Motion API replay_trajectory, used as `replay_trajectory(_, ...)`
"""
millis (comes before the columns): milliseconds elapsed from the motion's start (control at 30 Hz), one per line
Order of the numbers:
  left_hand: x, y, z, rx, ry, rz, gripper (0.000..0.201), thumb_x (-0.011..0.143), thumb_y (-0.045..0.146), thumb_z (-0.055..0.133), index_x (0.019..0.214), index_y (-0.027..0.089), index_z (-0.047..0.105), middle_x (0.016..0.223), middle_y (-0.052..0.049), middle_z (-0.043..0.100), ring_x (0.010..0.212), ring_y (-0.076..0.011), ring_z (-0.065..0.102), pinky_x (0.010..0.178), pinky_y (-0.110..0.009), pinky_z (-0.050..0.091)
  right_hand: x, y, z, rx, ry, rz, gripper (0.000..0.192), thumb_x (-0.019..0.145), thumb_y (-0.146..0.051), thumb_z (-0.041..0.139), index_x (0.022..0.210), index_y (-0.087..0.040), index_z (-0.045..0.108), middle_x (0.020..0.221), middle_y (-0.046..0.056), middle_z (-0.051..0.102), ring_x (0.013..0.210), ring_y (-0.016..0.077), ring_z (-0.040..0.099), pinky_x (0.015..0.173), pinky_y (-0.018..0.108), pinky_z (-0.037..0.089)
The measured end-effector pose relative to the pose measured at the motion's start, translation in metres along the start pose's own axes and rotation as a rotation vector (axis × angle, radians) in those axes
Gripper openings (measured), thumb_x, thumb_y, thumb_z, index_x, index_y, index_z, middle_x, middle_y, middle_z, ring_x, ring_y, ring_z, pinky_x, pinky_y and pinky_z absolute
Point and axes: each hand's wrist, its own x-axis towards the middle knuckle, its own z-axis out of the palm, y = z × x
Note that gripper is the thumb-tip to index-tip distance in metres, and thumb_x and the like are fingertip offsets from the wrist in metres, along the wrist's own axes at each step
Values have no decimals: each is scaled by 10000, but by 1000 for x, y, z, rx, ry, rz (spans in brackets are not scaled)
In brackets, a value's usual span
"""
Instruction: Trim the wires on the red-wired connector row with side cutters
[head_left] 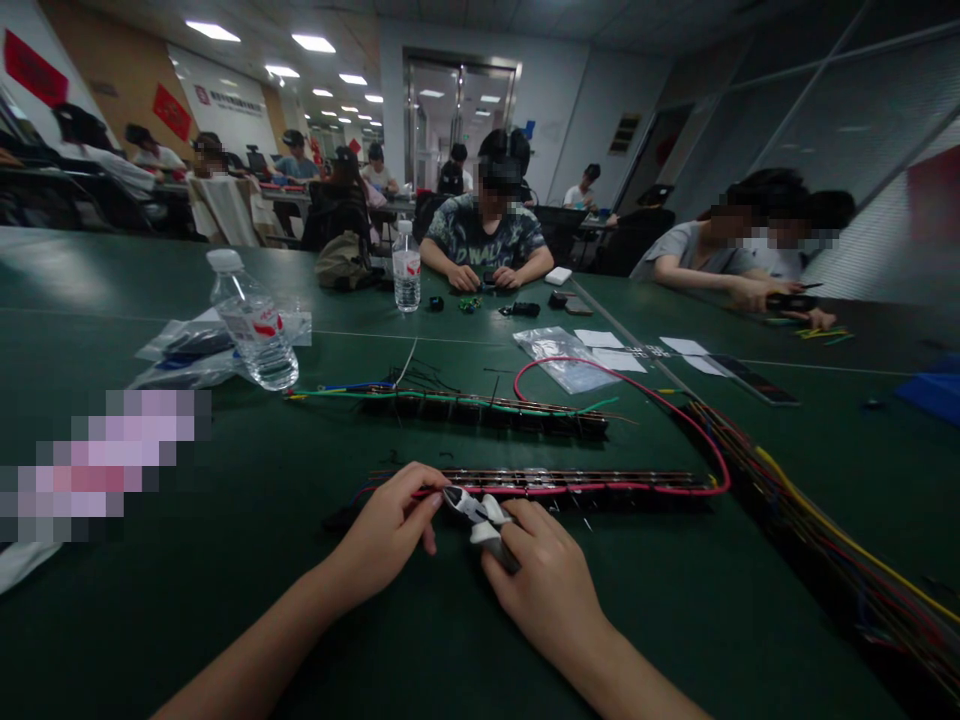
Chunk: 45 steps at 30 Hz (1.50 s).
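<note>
Gripping small cutters (474, 512) in our right hand (541, 580), fingers curled tight round the handles, we pinch the pink wire (645, 395) with our left hand (386, 535). Cutter tips meet that wire at the near terminal strip (570, 482). At 11 o'clock on the green surface (225, 560) stands a water bottle (251, 322).

Two hands, the left hand (390, 530) and the right hand (541, 570), work at the near edge of the surface (225, 600), sharing one pair of cutters (472, 512). Two long terminal strips (555, 484) lie ahead, one nearer and one farther (487, 408). Two water bottles stand on the surface: one near left (251, 325), one farther off (406, 268). One red wire (637, 395) loops to the right.
</note>
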Motion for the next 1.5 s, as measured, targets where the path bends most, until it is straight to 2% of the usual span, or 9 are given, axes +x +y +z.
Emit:
replay_trajectory(167,0,-1,-1,9,0,4,181,963,286,425,1029,196,567,1028,-28,556,575,-97,624,605,-273,516,1,1,-3,46,-32,39,123,776,-107,580,690,-194,591,998,93,634,887,229,601,770,376,512)
replay_trajectory(500,0,-1,-1,11,0,0,177,966,289,428,1039,200,563,1032,-24,553,562,-89,617,607,-277,519,-4,0,-5,43,-106,52,111,738,-87,595,806,-165,636,1149,144,588,1027,288,575,866,450,509)
replay_trajectory(1300,0,1,-1,-8,-2,2,185,960,291,438,1041,192,572,1055,-45,561,569,-93,613,587,-270,519,-1,-2,-13,69,-112,3,160,718,-81,586,841,-181,610,1178,139,551,1067,292,532,895,462,503)
replay_trajectory(1500,0,2,-1,-9,-2,5,184,958,289,437,1020,191,579,1078,-48,561,565,-90,615,582,-268,515,-4,0,-9,60,-95,-12,77,778,-114,585,810,-177,617,1182,144,550,1066,296,534,880,460,508)
